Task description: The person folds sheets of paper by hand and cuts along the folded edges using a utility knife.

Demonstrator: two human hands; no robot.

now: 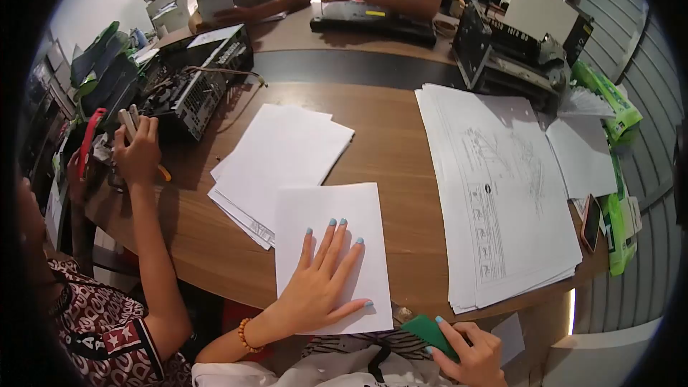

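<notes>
My left hand (319,287) lies flat with its fingers spread on a blank white sheet (294,218) at the near edge of the wooden table. A beaded bracelet (249,335) circles that wrist. At the lower right, my right hand (469,351) grips a green object (430,333) with a toothed edge, just off the table edge and beside the sheet's lower right corner. Behind the sheet lies a loose stack of white papers (279,150), partly overlapped by it.
Large printed sheets (494,201) are stacked at the right, near a phone (590,223). An opened computer case (204,93) stands at the back left. A person's hand (140,150) works at the left. Two people sit across the table (387,136) by a black device (373,21).
</notes>
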